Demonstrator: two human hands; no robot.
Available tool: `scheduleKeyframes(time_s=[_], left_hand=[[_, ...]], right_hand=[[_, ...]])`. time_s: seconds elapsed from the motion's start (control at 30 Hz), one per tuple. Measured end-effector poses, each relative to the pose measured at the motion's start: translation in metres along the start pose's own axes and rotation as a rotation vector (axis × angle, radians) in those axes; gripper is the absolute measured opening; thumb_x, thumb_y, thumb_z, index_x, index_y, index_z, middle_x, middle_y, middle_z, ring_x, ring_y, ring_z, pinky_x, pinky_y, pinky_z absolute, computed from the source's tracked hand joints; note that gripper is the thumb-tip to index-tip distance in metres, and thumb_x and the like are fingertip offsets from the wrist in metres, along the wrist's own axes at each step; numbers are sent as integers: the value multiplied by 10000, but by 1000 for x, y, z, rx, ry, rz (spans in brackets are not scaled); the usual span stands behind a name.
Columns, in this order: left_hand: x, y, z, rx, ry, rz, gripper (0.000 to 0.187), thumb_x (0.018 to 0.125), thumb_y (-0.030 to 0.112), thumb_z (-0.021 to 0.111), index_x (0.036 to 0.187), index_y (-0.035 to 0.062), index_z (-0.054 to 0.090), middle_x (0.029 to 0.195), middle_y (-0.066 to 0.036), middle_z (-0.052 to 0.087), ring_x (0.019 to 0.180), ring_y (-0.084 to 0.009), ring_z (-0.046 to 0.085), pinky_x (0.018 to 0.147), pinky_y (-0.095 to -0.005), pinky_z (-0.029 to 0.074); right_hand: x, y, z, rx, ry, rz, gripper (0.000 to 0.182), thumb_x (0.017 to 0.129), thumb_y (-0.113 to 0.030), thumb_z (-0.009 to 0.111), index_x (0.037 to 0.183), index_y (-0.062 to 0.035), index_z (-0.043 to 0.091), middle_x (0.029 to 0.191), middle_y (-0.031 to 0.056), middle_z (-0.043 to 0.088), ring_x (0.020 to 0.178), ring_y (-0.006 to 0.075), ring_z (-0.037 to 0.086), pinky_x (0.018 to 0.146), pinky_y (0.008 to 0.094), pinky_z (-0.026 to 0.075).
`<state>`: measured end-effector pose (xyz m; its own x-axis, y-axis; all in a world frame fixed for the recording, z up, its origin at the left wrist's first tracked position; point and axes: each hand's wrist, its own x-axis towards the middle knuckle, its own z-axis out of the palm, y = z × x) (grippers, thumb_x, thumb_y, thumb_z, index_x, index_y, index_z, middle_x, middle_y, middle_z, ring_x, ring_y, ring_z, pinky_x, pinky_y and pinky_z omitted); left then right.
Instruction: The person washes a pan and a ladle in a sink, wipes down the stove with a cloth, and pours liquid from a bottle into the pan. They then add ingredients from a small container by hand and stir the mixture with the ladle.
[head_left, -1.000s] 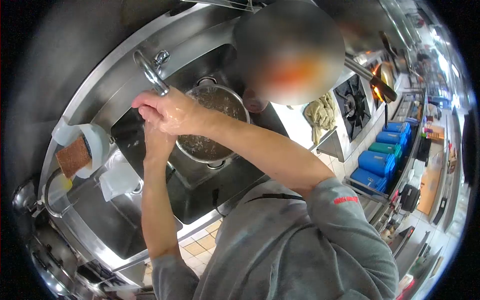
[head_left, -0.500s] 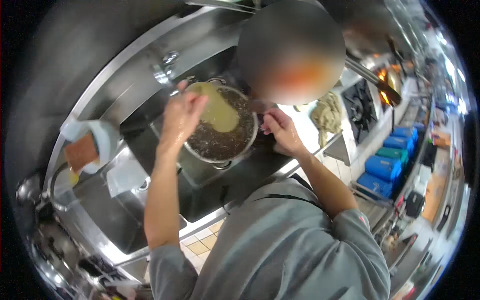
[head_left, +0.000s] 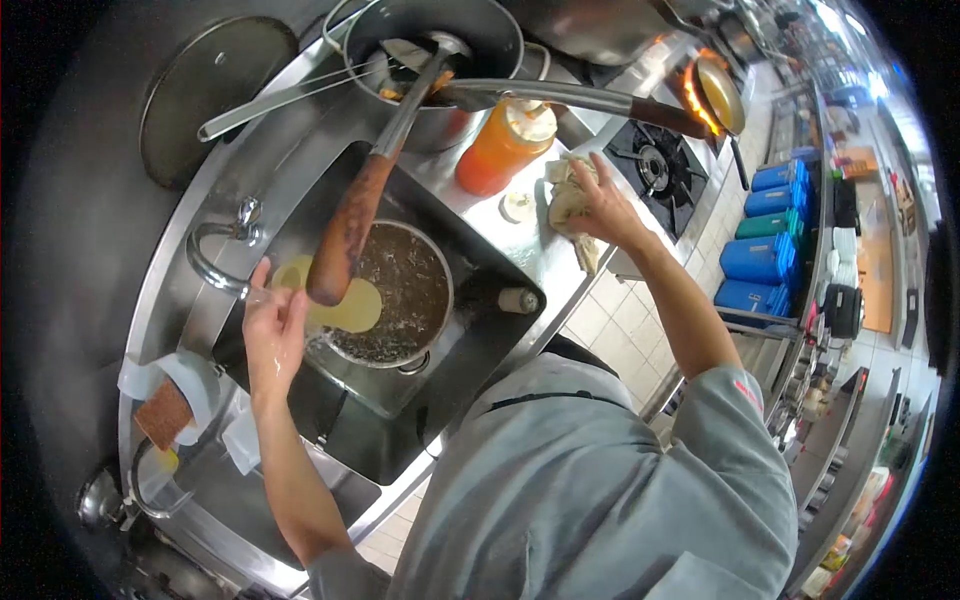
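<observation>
My left hand (head_left: 273, 335) is beside the tap spout (head_left: 215, 268), over the left side of a two-handled pot (head_left: 447, 265). Its thumb and fingers are bent around the near end of a pale yellow-green, rounded piece (head_left: 360, 308), whose kind I cannot make out. Bubbly water (head_left: 410, 290) fills the pot, which stands in the sink. A wooden-handled utensil (head_left: 350, 225) crosses in front of part of the yellow-green piece. Over a crumpled cloth (head_left: 570, 207) on the counter, my right hand (head_left: 605, 207) spreads its fingers, touching or just above it.
A larger pot (head_left: 505, 50) holds long-handled tools that jut over the sink. Beside it stands an orange-filled bottle (head_left: 490, 155). Flames lick a pan (head_left: 720, 95) past the burner (head_left: 652, 165). A brown scouring pad (head_left: 163, 413) sits at the sink's left.
My right hand has left the pot's rim and reached right to the cloth. My left hand stays by the spout with the yellow-green piece. The view has shifted.
</observation>
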<state>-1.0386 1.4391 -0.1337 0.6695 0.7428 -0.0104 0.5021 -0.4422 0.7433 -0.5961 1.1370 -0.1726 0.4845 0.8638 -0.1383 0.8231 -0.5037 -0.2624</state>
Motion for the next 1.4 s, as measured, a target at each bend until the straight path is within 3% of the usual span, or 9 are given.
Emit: scheduleKeyframes(time_s=[0.13,0.2,0.43,0.5,0.77,1.03,1.07,1.23,1.4], left_hand=[[1,10,-2,12,33,56,142,913,55,704,836,-27,618,919,-206,620,1339,-385,535,928,-406,477],[1,13,-8,160,-77,-51,371,934,71,708,1249,-99,613,1451,-254,530,1045,-194,685,912,-307,512],[1,19,-3,59,66,-182,92,910,47,678,975,-18,680,1248,-256,645,1368,-351,520,926,-385,486],[2,12,-4,93,37,-144,632,935,110,716,1459,-73,415,1340,-183,629,1180,-205,637,1026,-313,465],[14,38,-8,177,60,-187,268,889,56,678,1154,10,675,1390,-263,580,1370,-322,518,1048,-361,441],[4,44,-2,121,229,-27,214,922,252,734,933,38,734,787,-167,694,729,-254,668,703,-361,526],[1,39,-5,110,133,-122,154,866,49,731,1018,24,720,1406,-258,574,1215,-266,647,821,-318,552],[-23,21,5,-3,416,13,152,869,118,784,917,0,703,1327,-249,603,945,-236,679,778,-303,539],[-55,40,2,-166,530,-107,158,912,115,745,918,-17,661,1385,-260,576,1202,-237,621,899,-300,519]], right_hand=[[27,28,4,52,-184,93,1064,696,-294,907,1542,-214,266,1472,313,362,1251,502,539,1035,490,512],[39,37,11,71,-165,84,900,704,-270,878,1447,-173,379,1396,287,435,1208,480,570,1001,479,524],[73,30,-4,171,15,61,384,748,-163,728,1121,-84,680,1019,173,717,991,399,671,879,441,543],[93,33,-17,292,168,61,270,810,-156,703,1047,-36,652,943,196,715,906,378,699,814,415,545],[87,10,-48,380,166,-64,342,899,-189,739,1145,12,614,967,182,679,908,251,703,782,357,567],[-11,-29,0,1142,-31,178,268,997,-152,630,1192,6,537,1059,91,631,914,166,670,738,329,611],[-17,-38,11,1160,-86,180,252,999,-152,630,1187,-8,543,1053,82,625,889,163,667,727,328,608],[-21,-118,29,1269,-294,127,352,1012,-265,635,1251,-31,524,1090,76,606,929,163,647,734,327,603],[-18,-188,45,1337,-495,147,583,1028,-413,584,1460,-57,420,1336,128,559,1113,215,611,852,389,593]])
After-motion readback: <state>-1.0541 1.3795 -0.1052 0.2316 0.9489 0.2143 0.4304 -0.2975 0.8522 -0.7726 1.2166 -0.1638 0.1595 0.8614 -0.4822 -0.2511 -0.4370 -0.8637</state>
